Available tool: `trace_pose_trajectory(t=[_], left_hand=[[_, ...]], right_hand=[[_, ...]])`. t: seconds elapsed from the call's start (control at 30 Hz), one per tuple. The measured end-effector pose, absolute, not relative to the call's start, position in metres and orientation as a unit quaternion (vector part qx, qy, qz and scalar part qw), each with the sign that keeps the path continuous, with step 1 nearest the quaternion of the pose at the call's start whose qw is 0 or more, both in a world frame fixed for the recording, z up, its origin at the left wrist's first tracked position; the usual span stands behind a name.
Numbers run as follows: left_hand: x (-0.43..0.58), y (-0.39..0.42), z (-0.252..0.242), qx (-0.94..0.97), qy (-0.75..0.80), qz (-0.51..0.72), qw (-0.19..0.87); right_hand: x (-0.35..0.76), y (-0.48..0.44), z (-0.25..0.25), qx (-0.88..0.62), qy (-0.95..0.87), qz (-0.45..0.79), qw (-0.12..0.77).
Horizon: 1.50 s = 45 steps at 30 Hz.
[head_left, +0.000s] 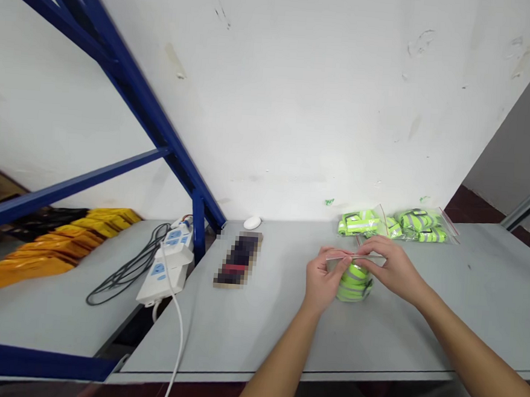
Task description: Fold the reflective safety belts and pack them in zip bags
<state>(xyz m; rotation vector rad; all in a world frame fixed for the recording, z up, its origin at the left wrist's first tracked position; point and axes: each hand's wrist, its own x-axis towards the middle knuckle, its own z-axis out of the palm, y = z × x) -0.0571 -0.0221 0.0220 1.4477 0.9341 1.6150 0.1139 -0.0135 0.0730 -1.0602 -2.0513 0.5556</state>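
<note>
Between my two hands is a clear zip bag (354,283) with a folded neon-yellow reflective vest inside, its grey stripes showing through the plastic. My left hand (325,274) pinches the bag's top edge on the left, thumb and fingers pressed together. On the right, my right hand (387,263) grips the same edge with thumb and forefinger, close to the left thumb. The bag's lower part hangs or rests just above the grey table; which one I cannot tell. Behind my hands, against the wall, lie more bagged neon vests (421,224).
On the grey table (274,332) lie a blurred-out dark object (239,260) and a white round object (252,222). Power strips (164,267) with cables sit at the left, beside a blue metal frame (161,125). Yellow and orange packets (62,242) are stacked further left.
</note>
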Motion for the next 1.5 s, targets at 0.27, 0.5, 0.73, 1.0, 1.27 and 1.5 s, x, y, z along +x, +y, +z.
trace_pose_trajectory(t=[0.27,0.5,0.73,1.0,1.27,1.5], left_hand=[[-0.056,-0.023,0.024,0.553,0.372,0.594,0.45],[-0.063,-0.022,0.026,0.563,0.389,0.597,0.419],[-0.071,-0.015,0.023,0.497,0.399,0.577,0.511],[-0.057,-0.016,0.014,0.639,0.525,0.499,0.26],[0.0,-0.027,-0.006,0.835,0.523,0.157,0.061],[-0.025,-0.014,-0.017,0.814,0.569,0.105,0.045]], right_hand=[[0.12,-0.009,0.066,-0.374,-0.817,0.179,0.4],[0.118,0.001,0.072,-0.395,-0.799,0.259,0.372],[0.121,0.006,0.064,-0.443,-0.751,0.293,0.392],[0.151,0.012,0.042,-0.567,-0.649,0.377,0.339],[0.191,-0.02,0.006,-0.641,-0.712,0.186,0.216],[0.151,0.003,0.005,-0.433,-0.887,0.093,0.132]])
